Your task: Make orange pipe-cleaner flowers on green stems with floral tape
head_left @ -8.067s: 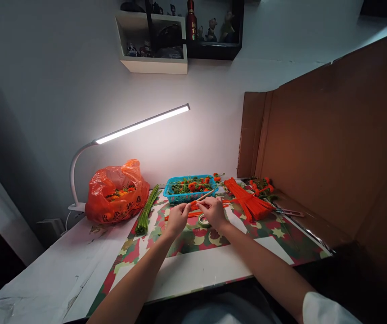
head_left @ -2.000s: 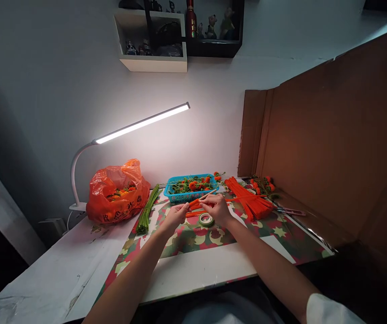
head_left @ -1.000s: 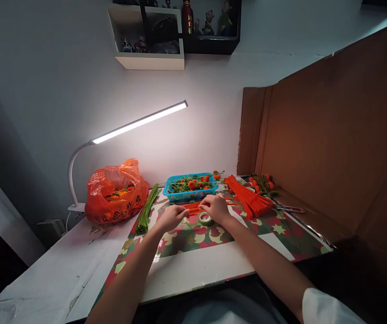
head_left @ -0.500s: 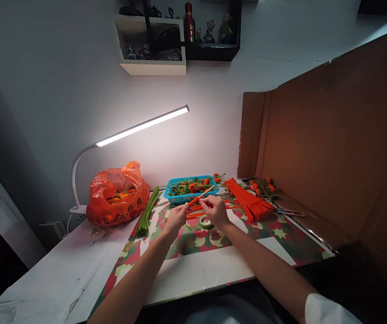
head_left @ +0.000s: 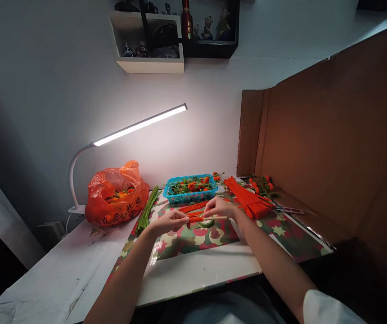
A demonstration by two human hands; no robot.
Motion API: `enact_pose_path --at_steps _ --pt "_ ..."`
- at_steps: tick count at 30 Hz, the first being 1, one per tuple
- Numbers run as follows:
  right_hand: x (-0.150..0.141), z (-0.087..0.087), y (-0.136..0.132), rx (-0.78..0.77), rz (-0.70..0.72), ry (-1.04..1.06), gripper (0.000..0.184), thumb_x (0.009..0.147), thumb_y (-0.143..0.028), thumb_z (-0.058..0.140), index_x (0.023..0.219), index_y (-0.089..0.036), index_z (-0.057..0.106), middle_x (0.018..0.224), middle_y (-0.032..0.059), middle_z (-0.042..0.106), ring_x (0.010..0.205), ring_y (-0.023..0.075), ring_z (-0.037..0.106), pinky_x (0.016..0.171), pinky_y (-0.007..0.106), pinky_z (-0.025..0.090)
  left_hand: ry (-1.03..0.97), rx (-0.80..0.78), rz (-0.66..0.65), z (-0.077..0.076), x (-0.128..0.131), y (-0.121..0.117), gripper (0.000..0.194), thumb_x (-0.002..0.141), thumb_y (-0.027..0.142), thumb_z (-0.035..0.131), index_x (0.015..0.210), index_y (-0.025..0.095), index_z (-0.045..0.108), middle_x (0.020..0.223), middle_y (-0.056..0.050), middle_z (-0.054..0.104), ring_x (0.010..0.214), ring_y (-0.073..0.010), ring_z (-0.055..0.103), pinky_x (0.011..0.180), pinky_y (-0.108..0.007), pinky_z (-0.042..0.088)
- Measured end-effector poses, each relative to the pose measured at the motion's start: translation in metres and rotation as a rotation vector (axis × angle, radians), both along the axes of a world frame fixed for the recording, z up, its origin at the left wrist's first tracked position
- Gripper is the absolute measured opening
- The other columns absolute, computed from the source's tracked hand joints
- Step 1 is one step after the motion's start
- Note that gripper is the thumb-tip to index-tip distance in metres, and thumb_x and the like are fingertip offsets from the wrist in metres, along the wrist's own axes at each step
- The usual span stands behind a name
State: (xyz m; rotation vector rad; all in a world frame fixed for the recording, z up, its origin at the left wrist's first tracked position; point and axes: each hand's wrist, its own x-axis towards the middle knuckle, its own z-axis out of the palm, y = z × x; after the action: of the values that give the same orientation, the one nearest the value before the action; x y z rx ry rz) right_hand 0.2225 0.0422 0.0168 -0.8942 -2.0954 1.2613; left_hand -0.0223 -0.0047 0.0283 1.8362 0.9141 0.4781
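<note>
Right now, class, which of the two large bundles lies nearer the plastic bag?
The green bundle, lying just right of the plastic bag; the orange bundle lies farther away, to the right of the blue basket.

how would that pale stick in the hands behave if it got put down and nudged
The pale stick looks stiff, since its free end runs straight out unsupported. Being so thin, it is probably light and easily nudged. It may roll unevenly, because the orange coil around one part makes it thicker there.
</note>
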Motion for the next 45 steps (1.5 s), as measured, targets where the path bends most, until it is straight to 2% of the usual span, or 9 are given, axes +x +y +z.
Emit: enact_pose_path --at_steps 4,10,15,18,23,30,36,40,45 --pt "-0.01 -0.008 -0.002 0.199 -0.101 -0.11 0.029 0.06 -0.041 0.074 0.066 -0.013 0.072 0.054 0.0015 0.059 0.05 0.0091 0.043 0.046 0.022 0.028 0.195 0.087 0.055 -0.002 -0.001 0.003 0.042 0.072 0.054 0.058 0.068 0.013 0.067 0.042 0.007 0.027 0.04 -0.0074 0.023 0.042 -0.022 0.018" --pt "-0.027 -0.013 -0.01 0.605 -0.506 -0.016 0.02 0.078 -0.031 0.059 0.073 -0.018 0.072 0.065 0.0054 0.064 0.061 0.0148 0.051 0.056 0.026 0.036 0.092 0.479 0.524 -0.014 0.011 0.015 0.045 0.075 0.053 0.048 0.054 0.015 0.056 0.047 0.005 0.032 0.047 -0.009 0.026 0.046 -0.023 0.017" --pt "-0.034 -0.014 -0.014 0.599 -0.482 0.158 0.027 0.083 -0.034 0.051 0.076 -0.017 0.071 0.064 0.006 0.062 0.061 0.0159 0.052 0.058 0.028 0.038 -0.151 0.317 0.631 -0.018 0.023 0.015 0.046 0.074 0.061 0.046 0.06 0.016 0.051 0.046 0.007 0.029 0.042 -0.0078 0.023 0.044 -0.022 0.017" --pt "-0.035 -0.016 -0.01 0.431 -0.449 0.274 0.03 0.078 -0.043 0.056 0.075 -0.017 0.07 0.063 0.0053 0.061 0.06 0.0157 0.051 0.057 0.027 0.039 -0.296 0.161 0.582 -0.021 0.023 0.016 0.048 0.07 0.065 0.05 0.063 0.017 0.049 0.044 0.009 0.025 0.04 -0.0067 0.021 0.042 -0.021 0.017" --pt "-0.023 -0.009 -0.004 0.033 -0.165 0.359 0.041 0.062 -0.055 0.068 0.069 -0.015 0.069 0.067 0.004 0.063 0.064 0.014 0.053 0.06 0.026 0.041 -0.374 0.067 0.278 -0.019 0.01 0.017 0.047 0.072 0.061 0.055 0.063 0.016 0.048 0.047 0.01 0.021 0.042 -0.0045 0.016 0.043 -0.02 0.015" --pt "-0.004 -0.004 -0.002 -0.086 0.103 0.119 0.029 0.056 -0.04 0.076 0.063 -0.013 0.07 0.055 0.0001 0.059 0.051 0.0087 0.047 0.05 0.021 0.035 -0.105 -0.035 -0.014 -0.001 -0.001 0.002 0.044 0.075 0.055 0.056 0.063 0.013 0.057 0.044 0.008 0.028 0.042 -0.0056 0.022 0.042 -0.021 0.018" --pt "-0.009 -0.012 -0.003 0.155 0.021 -0.161 0.015 0.061 -0.023 0.068 0.07 -0.013 0.074 0.061 0.0027 0.066 0.054 0.0114 0.052 0.05 0.021 0.035 0.236 0.104 0.065 0.001 -0.001 0.001 0.044 0.071 0.056 0.058 0.062 0.013 0.064 0.041 0.007 0.028 0.039 -0.0071 0.024 0.04 -0.022 0.017" --pt "-0.015 -0.01 -0.01 0.4 -0.154 -0.235 0.011 0.066 -0.019 0.065 0.071 -0.017 0.075 0.061 0.0023 0.067 0.055 0.0124 0.054 0.053 0.023 0.034 0.317 0.28 0.152 -0.001 0.0 0.005 0.046 0.074 0.055 0.053 0.061 0.014 0.067 0.045 0.005 0.028 0.042 -0.0081 0.023 0.043 -0.023 0.016" --pt "-0.019 -0.005 -0.015 0.65 -0.308 -0.26 0.011 0.075 -0.022 0.063 0.068 -0.021 0.072 0.069 0.0011 0.069 0.064 0.0132 0.057 0.072 0.029 0.032 0.334 0.43 0.242 -0.005 0.0 0.011 0.045 0.08 0.05 0.045 0.062 0.013 0.064 0.049 0.004 0.033 0.048 -0.0096 0.028 0.047 -0.023 0.019"
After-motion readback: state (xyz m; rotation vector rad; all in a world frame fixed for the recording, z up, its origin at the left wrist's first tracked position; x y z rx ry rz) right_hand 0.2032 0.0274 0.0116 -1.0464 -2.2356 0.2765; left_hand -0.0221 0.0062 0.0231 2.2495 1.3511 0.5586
